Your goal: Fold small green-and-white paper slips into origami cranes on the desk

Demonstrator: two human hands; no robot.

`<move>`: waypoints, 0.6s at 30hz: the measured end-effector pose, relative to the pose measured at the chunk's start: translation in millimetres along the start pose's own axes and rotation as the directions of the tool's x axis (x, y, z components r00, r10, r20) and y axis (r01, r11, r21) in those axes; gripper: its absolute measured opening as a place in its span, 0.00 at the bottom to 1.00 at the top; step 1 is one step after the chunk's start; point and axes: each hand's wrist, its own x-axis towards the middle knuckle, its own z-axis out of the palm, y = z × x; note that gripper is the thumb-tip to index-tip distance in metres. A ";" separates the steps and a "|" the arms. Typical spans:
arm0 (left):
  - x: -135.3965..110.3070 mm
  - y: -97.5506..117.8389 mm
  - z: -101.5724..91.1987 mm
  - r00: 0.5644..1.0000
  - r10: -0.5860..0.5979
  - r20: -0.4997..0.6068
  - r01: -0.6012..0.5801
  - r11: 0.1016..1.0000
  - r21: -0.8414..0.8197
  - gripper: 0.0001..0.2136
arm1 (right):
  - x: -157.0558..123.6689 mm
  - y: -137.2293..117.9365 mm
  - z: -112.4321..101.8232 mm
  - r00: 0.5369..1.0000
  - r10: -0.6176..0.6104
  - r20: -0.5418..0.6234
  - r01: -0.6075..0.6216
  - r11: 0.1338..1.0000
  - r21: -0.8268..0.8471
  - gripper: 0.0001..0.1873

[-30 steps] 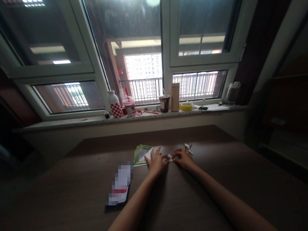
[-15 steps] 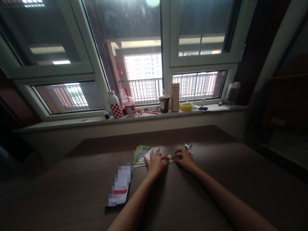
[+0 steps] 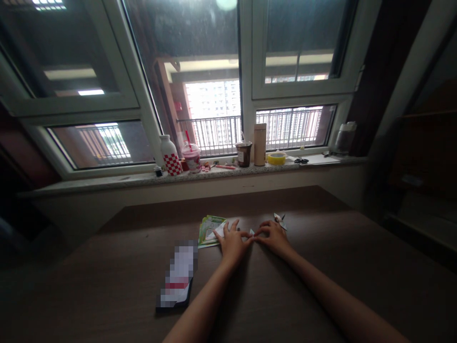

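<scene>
A small pale piece of folded paper (image 3: pixel 252 232) is pinched between my two hands, low over the brown table (image 3: pixel 293 295). My left hand (image 3: pixel 233 242) grips its left side with thumb and forefinger, while the other fingers spread over a stack of green-and-white printed sheets (image 3: pixel 204 237). From the right, my right hand (image 3: pixel 274 236) pinches the same paper, its fingers curled. Most of the paper is hidden by the fingertips. Just beyond my right hand lies a small folded paper shape (image 3: pixel 280 220) with pointed corners.
A phone (image 3: pixel 178 276) with a blurred-out screen lies left of my left forearm. Along the windowsill stand a checkered bottle (image 3: pixel 172 157), a pink drink cup (image 3: pixel 192 158), a dark drink cup (image 3: pixel 243 155), a tan flask (image 3: pixel 260 144), yellow tape (image 3: pixel 276 158) and scissors (image 3: pixel 302 161).
My fingertips have shifted slightly around the small paper, with the left thumb and right forefinger now closer together. Everything else stays in place.
</scene>
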 end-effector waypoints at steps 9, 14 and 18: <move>1.1 0.7 6.9 1.000 0.003 -0.003 -0.003 0.997 -0.072 0.07 | 5.3 -3.5 2.6 0.998 0.063 0.023 -0.063 0.997 -0.036 0.08; 2.1 0.2 5.2 1.000 0.010 0.020 -0.008 0.997 -0.079 0.07 | 4.7 -4.2 0.6 0.997 0.058 0.043 -0.057 0.998 -0.027 0.07; 2.9 -2.0 2.8 0.999 0.009 0.031 -0.007 0.996 -0.086 0.07 | 5.1 -3.4 -0.1 0.997 0.063 0.049 -0.063 0.998 -0.016 0.07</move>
